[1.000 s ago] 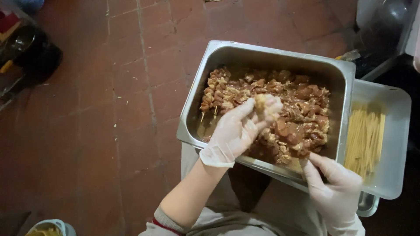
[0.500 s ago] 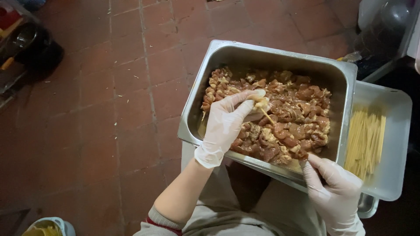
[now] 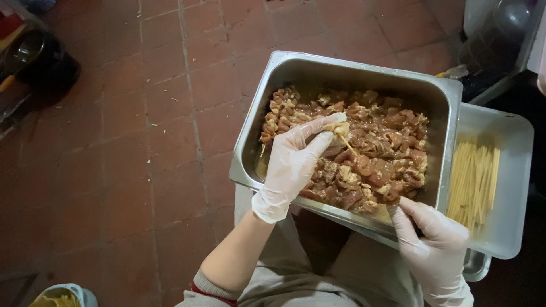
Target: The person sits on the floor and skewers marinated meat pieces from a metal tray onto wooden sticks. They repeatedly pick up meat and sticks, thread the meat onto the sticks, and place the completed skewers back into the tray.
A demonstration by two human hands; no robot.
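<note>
Red tile floor (image 3: 142, 113) under us, steel pan (image 3: 352, 68) on our lap. Our left hand (image 3: 296, 162) is pinching a pale meat bit (image 3: 340, 129) onto a skewer (image 3: 350, 146), fingers closed on both, over the marinated meat (image 3: 381, 159). Right hand (image 3: 435, 241) is gripping the pan's near rim. Progress: pan's nearly full, few done skewers at its left end, and lots of bare sticks (image 3: 475, 182) are waiting in the tray (image 3: 506, 227) at right.

Food-prep kitchen, steel meat pan (image 3: 449, 102), skewer tray (image 3: 512, 227)

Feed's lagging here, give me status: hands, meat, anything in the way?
Left hand gloved, fingers pinching a meat piece on a skewer over the steel pan. Right hand at pan's near rim. Nothing blocking.
</note>
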